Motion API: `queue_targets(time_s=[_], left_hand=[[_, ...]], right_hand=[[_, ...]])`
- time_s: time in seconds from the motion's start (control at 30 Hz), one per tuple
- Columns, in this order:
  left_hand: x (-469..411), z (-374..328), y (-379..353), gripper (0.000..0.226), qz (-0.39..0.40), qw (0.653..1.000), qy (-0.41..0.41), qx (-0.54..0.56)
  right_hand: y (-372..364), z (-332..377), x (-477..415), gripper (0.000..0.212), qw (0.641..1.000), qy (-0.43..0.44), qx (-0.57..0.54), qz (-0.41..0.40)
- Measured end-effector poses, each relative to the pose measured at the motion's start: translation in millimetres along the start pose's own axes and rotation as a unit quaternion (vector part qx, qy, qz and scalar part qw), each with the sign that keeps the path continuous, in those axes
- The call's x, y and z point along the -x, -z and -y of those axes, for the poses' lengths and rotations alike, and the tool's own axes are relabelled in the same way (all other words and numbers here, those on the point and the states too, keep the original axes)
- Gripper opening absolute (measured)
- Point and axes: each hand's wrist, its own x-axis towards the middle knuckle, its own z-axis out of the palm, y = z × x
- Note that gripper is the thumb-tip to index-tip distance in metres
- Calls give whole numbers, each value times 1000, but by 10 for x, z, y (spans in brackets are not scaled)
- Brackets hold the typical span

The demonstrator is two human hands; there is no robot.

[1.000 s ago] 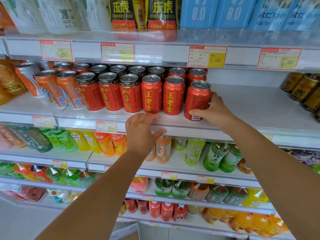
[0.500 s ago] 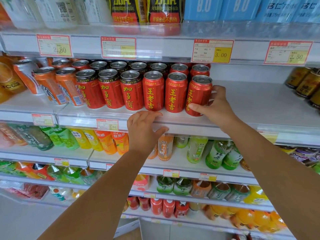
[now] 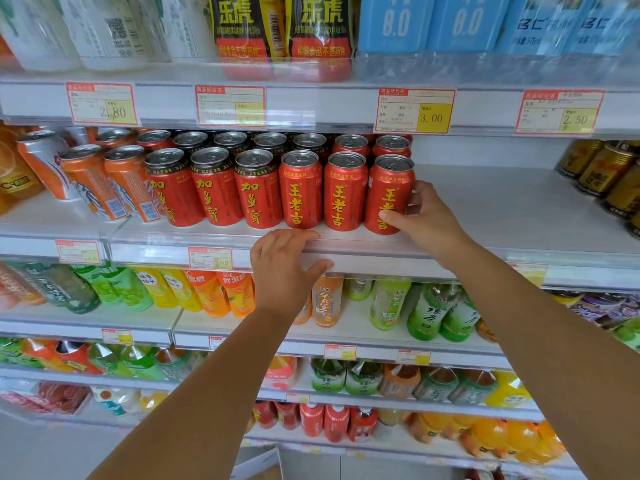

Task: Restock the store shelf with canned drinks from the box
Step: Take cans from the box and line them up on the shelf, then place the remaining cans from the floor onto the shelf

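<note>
The red can (image 3: 389, 195) stands on the shelf (image 3: 485, 209), last in the near row. The right hand (image 3: 427, 220) has its fingers around it. The left hand (image 3: 284, 268) holds nothing, resting on the shelf edge. Lots of bare shelf on the right needs more cans.

Tiers of white metal store shelving (image 3: 519, 202) with clear plastic price-label strips (image 3: 311, 105) fill the view under even, bright light, and a strip of pale grey floor (image 3: 31, 445) shows at the lower left.
</note>
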Motion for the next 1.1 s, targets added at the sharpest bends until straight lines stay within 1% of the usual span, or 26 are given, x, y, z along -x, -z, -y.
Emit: queue_targets(time_s=[0.17,0.23,0.3,0.33,0.4,0.47,0.5,0.53,0.57,0.67,0.73,0.8,0.9,0.93,1.0,1.1], left_hand=[[5,19,-22,45,-12,1000,-10,2],[-2,25,-14,46,-11,1000,-14,0],[-6,20,17,49,-1,1000,-12,-1],[1,1,33,51,0,1000,-11,1],[41,-94,57,53,-19,999,-30,10],[148,-293,62,46,-53,994,-89,28],[238,-421,36,41,-54,991,-114,49],[355,-568,-10,36,-33,988,-129,77],[504,-714,-88,33,6,985,-137,106],[1063,-1149,-451,30,172,961,-159,148],[1474,-1380,-820,29,293,931,-163,145],[1873,-1600,-1198,32,395,894,-155,144],[2447,-1934,-1714,36,509,844,-97,142],[2633,-2045,-1862,39,539,828,-66,138],[2980,-2245,-2155,43,594,796,-2,118],[3452,-2458,-2593,46,644,759,48,85]], right_hand=[[9,-29,-41,69,1000,0,21,16],[-3,-12,-18,72,999,-4,31,12],[18,-3,84,74,998,9,35,-46],[52,-13,178,70,995,29,28,-92],[160,-69,431,53,982,69,-7,-178],[316,-197,744,37,969,84,-37,-230],[418,-299,910,32,965,78,-46,-248],[532,-433,1082,28,962,65,-53,-260],[659,-607,1267,25,961,45,-55,-266],[1080,-1311,1889,22,969,-60,-20,-240],[1374,-1891,2368,21,964,-155,4,-216],[1668,-2460,2856,20,943,-257,12,-211],[2088,-3137,3518,19,885,-408,8,-224],[2206,-3332,3712,21,868,-443,3,-225],[2405,-3683,4042,28,845,-488,-1,-220],[2555,-4189,4418,29,819,-537,6,-200]])
